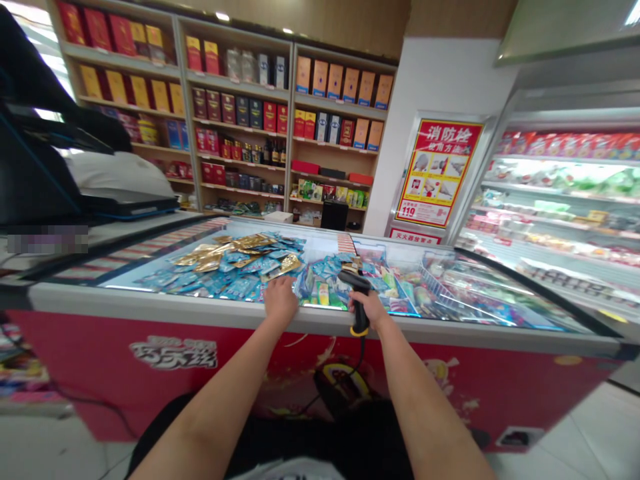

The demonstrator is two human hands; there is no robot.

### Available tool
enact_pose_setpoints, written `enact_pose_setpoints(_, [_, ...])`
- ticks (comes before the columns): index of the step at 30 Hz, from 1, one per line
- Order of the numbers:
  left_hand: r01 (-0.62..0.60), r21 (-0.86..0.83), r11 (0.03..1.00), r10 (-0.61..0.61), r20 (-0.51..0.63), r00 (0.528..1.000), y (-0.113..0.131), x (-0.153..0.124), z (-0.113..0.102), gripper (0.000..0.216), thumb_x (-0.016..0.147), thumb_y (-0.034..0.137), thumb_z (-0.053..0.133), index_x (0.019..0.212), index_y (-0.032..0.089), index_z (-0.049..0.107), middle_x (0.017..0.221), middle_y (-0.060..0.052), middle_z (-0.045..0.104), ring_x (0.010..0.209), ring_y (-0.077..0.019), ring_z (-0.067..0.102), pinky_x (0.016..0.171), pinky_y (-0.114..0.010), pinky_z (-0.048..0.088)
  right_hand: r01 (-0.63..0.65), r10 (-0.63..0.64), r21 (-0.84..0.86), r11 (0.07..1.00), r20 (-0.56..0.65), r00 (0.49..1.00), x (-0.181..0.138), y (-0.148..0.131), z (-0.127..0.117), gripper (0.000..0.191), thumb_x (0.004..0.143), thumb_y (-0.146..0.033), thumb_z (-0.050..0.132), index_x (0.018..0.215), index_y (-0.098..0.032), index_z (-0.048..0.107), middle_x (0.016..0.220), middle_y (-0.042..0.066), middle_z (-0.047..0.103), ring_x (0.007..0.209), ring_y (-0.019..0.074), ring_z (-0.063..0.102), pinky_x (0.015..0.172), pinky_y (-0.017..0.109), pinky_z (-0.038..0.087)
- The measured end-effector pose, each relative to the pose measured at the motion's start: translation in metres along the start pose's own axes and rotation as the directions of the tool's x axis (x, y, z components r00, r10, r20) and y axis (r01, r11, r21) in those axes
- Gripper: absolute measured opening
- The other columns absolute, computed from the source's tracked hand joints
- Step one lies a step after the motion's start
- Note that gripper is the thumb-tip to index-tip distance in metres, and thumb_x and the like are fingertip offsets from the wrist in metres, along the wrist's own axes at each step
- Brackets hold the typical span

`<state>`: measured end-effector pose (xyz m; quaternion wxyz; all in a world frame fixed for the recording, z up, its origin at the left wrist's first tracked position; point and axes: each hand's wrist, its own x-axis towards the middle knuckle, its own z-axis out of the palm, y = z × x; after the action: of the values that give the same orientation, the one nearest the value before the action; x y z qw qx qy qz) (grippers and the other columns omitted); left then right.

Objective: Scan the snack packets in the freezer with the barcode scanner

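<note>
A red chest freezer [165,363] with a sliding glass lid stands in front of me. My left hand [280,300] rests on the glass at the near rim, beside a pile of blue and gold snack packets [235,267]; its fingers point away and I cannot see whether they hold anything. My right hand [367,308] is wrapped round the handle of a black and yellow barcode scanner [356,293], whose head points left over the glass. A cable hangs down from the scanner. Packaged ice creams [400,283] lie under the glass.
A checkout terminal [45,167] stands on the counter at the left. Shelves of boxed goods [240,113] fill the back wall. An open refrigerated case [560,200] lines the right side, with a red fire-hose sign [437,173] beside it.
</note>
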<state>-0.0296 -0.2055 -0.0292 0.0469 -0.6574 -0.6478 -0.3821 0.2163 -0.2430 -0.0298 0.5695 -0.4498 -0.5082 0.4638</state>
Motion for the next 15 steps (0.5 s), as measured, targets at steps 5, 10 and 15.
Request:
enact_pose_setpoints(5, [0.004,0.05,0.999,-0.004,0.001,1.0,-0.03,0.01,-0.006,0.042,0.066,0.005,0.057,0.101,0.02,0.072,0.11,-0.012,0.068,0.113,-0.0311,0.054,0.099,-0.042,0.042,-0.006,0.006,-0.03,1.0,-0.007,1.0,0.001,0.0,0.0,0.028,0.064,-0.04,0.074,0.066,-0.014,0.065,0.055,0.004,0.063,0.046,0.0144,0.057,0.049,0.027,0.046])
enact_pose_setpoints(10, [-0.052,0.053,0.997,0.053,-0.024,0.998,-0.032,0.012,-0.01,0.033,0.073,0.009,0.053,0.097,0.021,0.074,0.107,-0.012,0.069,0.112,-0.0303,0.055,0.099,-0.043,0.042,-0.014,0.014,-0.008,1.0,-0.008,1.0,0.001,0.001,0.0,0.027,0.065,-0.039,0.073,0.069,-0.014,0.065,0.057,0.002,0.063,0.046,0.0137,0.057,0.048,0.027,0.046])
enact_pose_setpoints(15, [-0.275,-0.016,0.961,0.275,0.134,0.952,0.0,0.018,0.005,0.037,0.08,0.011,0.052,0.108,0.026,0.072,0.119,-0.009,0.066,0.118,-0.0232,0.055,0.108,-0.037,0.038,-0.037,0.039,0.051,0.998,-0.029,0.999,0.002,0.001,-0.001,0.027,0.064,-0.039,0.074,0.071,-0.015,0.064,0.058,0.002,0.063,0.047,0.0135,0.057,0.049,0.027,0.047])
